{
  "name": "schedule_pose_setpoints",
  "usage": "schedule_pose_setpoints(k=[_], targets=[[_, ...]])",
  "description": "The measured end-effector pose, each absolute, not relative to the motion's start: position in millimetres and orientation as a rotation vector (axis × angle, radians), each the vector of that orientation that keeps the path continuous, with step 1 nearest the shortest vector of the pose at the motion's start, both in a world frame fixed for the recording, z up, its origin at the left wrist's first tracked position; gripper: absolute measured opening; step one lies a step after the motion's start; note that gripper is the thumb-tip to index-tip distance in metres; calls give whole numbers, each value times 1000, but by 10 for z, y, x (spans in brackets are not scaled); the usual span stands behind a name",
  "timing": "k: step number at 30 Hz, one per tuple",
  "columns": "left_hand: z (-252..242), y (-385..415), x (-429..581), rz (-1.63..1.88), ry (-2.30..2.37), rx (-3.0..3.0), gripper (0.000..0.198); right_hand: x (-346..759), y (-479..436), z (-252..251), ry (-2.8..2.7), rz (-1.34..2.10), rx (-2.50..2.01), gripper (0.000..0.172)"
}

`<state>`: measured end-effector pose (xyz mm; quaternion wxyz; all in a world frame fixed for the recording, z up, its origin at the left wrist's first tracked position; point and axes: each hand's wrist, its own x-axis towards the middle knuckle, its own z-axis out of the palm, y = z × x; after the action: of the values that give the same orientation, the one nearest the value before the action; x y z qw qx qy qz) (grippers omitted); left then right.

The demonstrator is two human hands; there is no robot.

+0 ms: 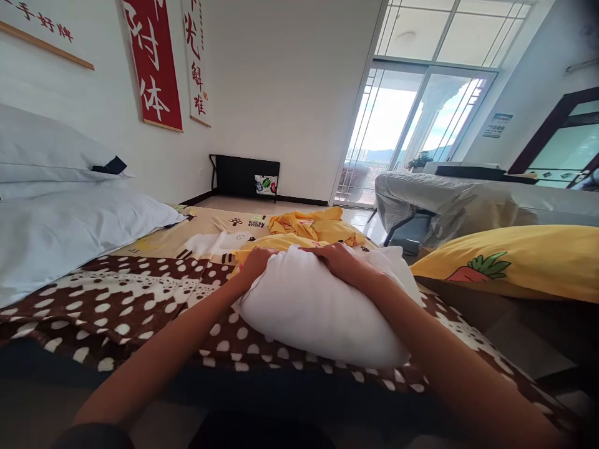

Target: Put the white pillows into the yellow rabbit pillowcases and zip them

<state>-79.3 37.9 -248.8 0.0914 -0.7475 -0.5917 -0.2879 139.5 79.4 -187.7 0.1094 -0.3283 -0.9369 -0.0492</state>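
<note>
A plump white pillow [322, 305] lies in front of me on the near edge of the bed. My left hand [261, 257] grips its far left corner, with the fingertips partly hidden behind the fabric. Across the far top edge my right hand [337, 254] is closed on the same pillow, its fingers pointing left. Just beyond both hands, a crumpled yellow pillowcase [322, 227] rests on the bed, and part of it reaches under or against the pillow near my left hand.
A brown polka-dot blanket [140, 299] covers the bed. White pillows [79, 218] are stacked at left. A yellow cushion with a carrot print [528, 262] sits at right. Behind it stands a plastic-covered table [444, 190]; a black folded frame [238, 174] leans by the far wall.
</note>
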Motion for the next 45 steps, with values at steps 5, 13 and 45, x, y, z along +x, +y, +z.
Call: schedule_pose_setpoints(k=[5, 13, 45], targets=[[-2342, 387, -648, -1243, -1850, -2153, 21, 1435, 664, -2093, -2804, -69, -899, 44], [-2178, 160, -541, -1446, -1792, -2277, 16, 1188, 586, -2066, -2821, -259, -1011, 40], [-2444, -2, 33, -754, -1979, -1955, 15, 1529, 222, -2101, -2445, -800, -968, 39]])
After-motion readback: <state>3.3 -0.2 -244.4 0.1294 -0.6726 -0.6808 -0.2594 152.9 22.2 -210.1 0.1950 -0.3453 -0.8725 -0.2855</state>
